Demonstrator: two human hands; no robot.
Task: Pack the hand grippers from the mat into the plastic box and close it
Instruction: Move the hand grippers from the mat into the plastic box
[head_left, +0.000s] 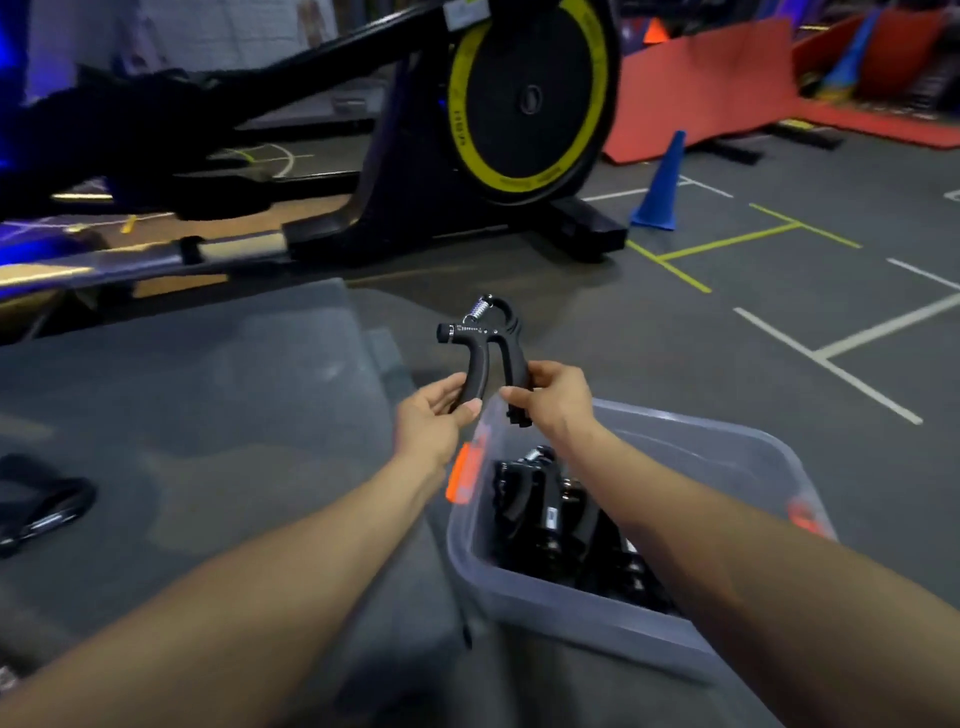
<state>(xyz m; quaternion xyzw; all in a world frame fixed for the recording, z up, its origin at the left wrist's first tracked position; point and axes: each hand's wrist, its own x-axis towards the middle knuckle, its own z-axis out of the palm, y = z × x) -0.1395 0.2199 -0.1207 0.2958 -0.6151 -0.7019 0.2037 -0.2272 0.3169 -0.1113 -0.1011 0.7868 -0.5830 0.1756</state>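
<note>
A black hand gripper (485, 345) with a metal spring is held upright in the air, just beyond the far rim of the plastic box. My left hand (434, 415) grips its left handle and my right hand (550, 397) pinches its right handle. The clear plastic box (571, 618) with orange clips stands open on the floor below my right arm and holds several black hand grippers (550, 514). Another black gripper (36, 504) lies on the grey mat (208, 415) at the far left.
An exercise bike with a yellow-ringed flywheel (530, 93) stands beyond the mat. A blue cone (660, 189) is on the lined grey floor to the right. Red mats (701, 88) lean at the back right. No lid is visible.
</note>
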